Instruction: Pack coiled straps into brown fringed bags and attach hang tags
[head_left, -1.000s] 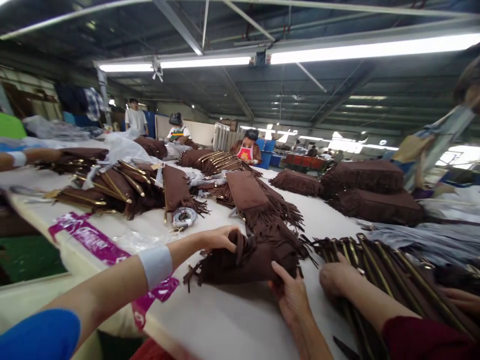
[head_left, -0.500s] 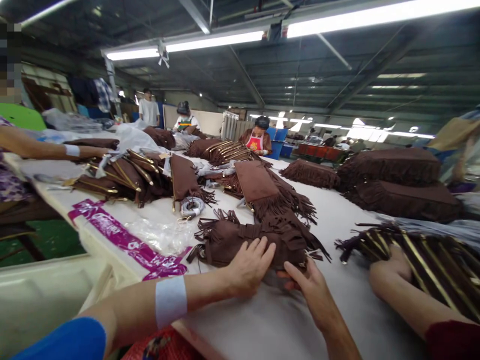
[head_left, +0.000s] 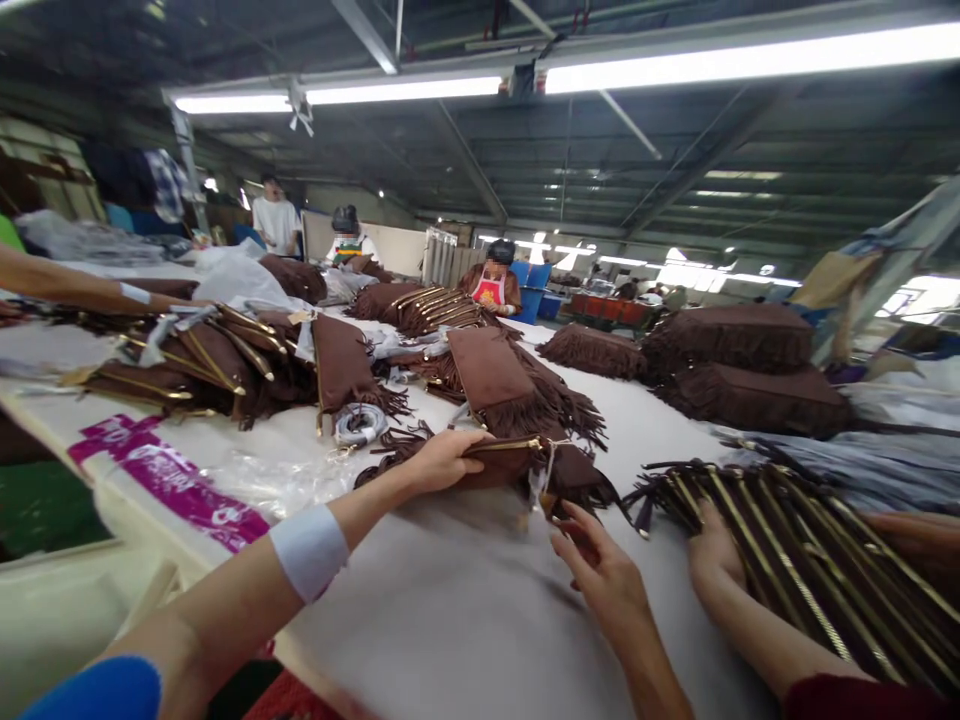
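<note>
My left hand [head_left: 448, 460], with a white band on the wrist, grips a dark brown fringed bag [head_left: 501, 466] by its left end, thumb in front. The bag's gold zipper faces up, and its fringe trails onto the table behind. From the zipper's right end hangs a pale cord with a small tag [head_left: 541, 490], blurred by motion. My right hand [head_left: 600, 560] is just below and right of this tag, thumb and fingers apart. Whether a fingertip touches the tag I cannot tell.
A co-worker's hand [head_left: 716, 555] at right rests on a row of zippered brown bags [head_left: 802, 560]. Stacked bags [head_left: 750, 395] stand behind. More bags [head_left: 202, 365] lie left, near another co-worker's arm [head_left: 90, 285]. A coiled strap [head_left: 360, 425] and purple-printed plastic [head_left: 165, 480] lie on the table.
My left hand has gone from lying flat on the bag to gripping its end; the bag is now turned zipper up. My right hand has come off the bag's edge. The view has shifted right.
</note>
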